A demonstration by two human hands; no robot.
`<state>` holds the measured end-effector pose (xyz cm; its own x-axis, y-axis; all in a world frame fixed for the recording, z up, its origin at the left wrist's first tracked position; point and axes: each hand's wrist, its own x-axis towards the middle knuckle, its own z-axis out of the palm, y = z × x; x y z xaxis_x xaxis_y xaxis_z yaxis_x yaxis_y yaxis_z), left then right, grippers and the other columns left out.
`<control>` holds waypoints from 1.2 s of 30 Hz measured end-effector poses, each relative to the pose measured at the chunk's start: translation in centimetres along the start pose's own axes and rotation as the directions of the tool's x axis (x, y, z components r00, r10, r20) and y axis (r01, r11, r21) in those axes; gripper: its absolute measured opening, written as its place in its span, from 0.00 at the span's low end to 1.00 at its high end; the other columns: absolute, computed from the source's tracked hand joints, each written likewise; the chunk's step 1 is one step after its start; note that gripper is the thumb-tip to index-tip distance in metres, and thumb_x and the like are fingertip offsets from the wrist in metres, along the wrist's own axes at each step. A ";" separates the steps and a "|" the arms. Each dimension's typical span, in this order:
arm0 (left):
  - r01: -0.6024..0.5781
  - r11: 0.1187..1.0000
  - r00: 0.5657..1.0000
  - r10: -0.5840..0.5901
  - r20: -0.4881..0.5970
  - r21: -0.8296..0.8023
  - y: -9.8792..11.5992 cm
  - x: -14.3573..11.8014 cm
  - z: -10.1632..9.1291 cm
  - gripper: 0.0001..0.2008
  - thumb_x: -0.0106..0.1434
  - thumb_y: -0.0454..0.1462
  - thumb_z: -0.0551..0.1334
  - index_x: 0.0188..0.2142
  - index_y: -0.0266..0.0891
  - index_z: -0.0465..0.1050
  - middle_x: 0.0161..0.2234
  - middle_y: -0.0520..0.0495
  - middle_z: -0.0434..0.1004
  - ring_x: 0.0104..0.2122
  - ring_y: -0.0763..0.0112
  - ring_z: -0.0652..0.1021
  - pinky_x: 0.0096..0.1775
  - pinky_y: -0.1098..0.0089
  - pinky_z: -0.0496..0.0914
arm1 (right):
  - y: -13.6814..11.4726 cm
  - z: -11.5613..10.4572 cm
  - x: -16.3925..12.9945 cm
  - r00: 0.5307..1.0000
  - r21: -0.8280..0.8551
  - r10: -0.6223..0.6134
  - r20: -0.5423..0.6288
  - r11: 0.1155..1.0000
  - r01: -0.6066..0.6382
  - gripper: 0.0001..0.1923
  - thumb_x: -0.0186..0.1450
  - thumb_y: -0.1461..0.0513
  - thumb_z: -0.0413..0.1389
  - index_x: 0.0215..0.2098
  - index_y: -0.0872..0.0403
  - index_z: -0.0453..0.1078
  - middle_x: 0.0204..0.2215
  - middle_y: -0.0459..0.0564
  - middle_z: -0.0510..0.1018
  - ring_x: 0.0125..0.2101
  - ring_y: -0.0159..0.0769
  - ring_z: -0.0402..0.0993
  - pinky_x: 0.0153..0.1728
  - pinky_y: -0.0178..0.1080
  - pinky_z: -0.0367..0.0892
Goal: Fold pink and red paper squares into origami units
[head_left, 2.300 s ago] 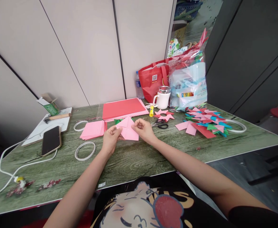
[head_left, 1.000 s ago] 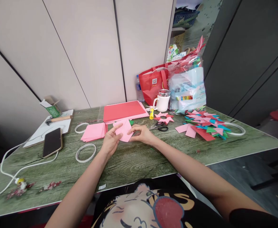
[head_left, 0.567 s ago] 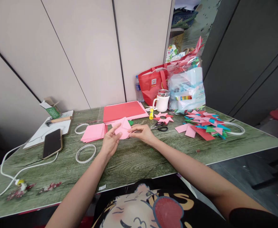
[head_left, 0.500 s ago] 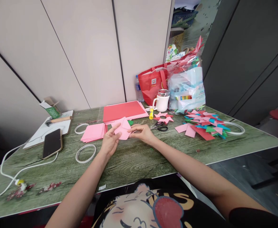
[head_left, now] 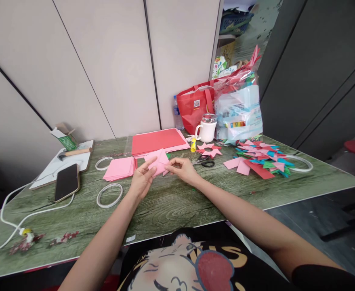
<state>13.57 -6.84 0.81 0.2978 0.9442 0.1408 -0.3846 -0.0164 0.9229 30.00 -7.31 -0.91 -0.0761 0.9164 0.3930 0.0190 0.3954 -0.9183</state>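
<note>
A folded pink paper piece (head_left: 158,162) is held between both hands just above the green wood-grain table (head_left: 171,206). My left hand (head_left: 141,180) pinches its left side with thumb and fingers. My right hand (head_left: 183,169) grips its right edge. A stack of pink paper squares (head_left: 119,167) lies just left of my left hand. Behind the hands lies a stack of red sheets (head_left: 157,141).
Scissors (head_left: 204,161), a yellow glue stick (head_left: 193,145) and pink paper stars (head_left: 210,148) lie right of my hands. A pile of folded coloured pieces (head_left: 262,158) sits further right. A white mug (head_left: 207,127), red bag (head_left: 195,104), phone (head_left: 66,182) and tape rings (head_left: 108,195) surround.
The pink paper has been folded smaller since the earliest frame and drawn closer between my hands. My left fingers have closed onto it.
</note>
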 end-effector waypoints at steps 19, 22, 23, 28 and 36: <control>-0.114 0.971 0.991 0.125 -0.039 0.212 -0.8 0.1 -0.1 0.27 0.40 0.32 0.70 0.43 0.37 0.72 0.47 0.42 0.72 0.47 0.60 0.70 0.46 0.65 0.65 | 0.4 0.5 -0.4 0.996 0.020 -0.069 -0.062 0.997 0.071 0.13 0.52 0.54 0.59 0.27 0.55 0.64 0.18 0.43 0.71 0.18 0.29 0.69 0.21 0.32 0.66; -0.116 0.975 0.991 0.125 -0.039 0.190 -0.7 0.1 0.0 0.28 0.39 0.32 0.70 0.44 0.37 0.72 0.45 0.42 0.74 0.47 0.60 0.71 0.45 0.66 0.66 | 0.5 0.5 -0.4 0.996 0.047 -0.077 -0.041 0.996 0.079 0.13 0.52 0.55 0.59 0.30 0.54 0.65 0.22 0.45 0.73 0.21 0.31 0.72 0.24 0.34 0.69; -0.117 0.976 0.991 0.127 -0.040 0.182 -0.6 0.1 0.1 0.28 0.39 0.33 0.70 0.44 0.37 0.72 0.44 0.42 0.74 0.47 0.60 0.71 0.45 0.66 0.66 | 0.6 0.5 -0.4 0.996 0.045 -0.077 -0.039 0.996 0.078 0.13 0.52 0.55 0.59 0.30 0.54 0.66 0.23 0.45 0.73 0.22 0.31 0.73 0.25 0.34 0.70; -0.094 0.985 0.993 0.102 -0.052 0.142 -0.5 0.0 0.2 0.28 0.38 0.34 0.71 0.43 0.35 0.73 0.41 0.41 0.75 0.43 0.59 0.74 0.44 0.64 0.67 | 0.8 0.6 -0.4 0.997 0.043 -0.061 -0.045 0.997 0.063 0.14 0.52 0.55 0.59 0.32 0.55 0.66 0.25 0.46 0.73 0.24 0.33 0.74 0.27 0.35 0.70; -0.122 0.975 0.988 0.137 -0.072 0.184 -0.8 0.1 0.1 0.26 0.37 0.34 0.71 0.41 0.37 0.74 0.39 0.44 0.77 0.43 0.61 0.73 0.45 0.64 0.67 | 0.7 0.7 -0.3 0.998 0.102 -0.037 -0.055 0.994 0.042 0.14 0.50 0.56 0.60 0.31 0.55 0.67 0.23 0.44 0.73 0.23 0.32 0.73 0.27 0.35 0.70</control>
<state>13.97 -6.75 0.15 0.1783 0.9542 0.2400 -0.2505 -0.1919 0.9489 29.38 -7.34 -1.66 -0.0214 0.9033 0.4284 -0.0857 0.4253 -0.9010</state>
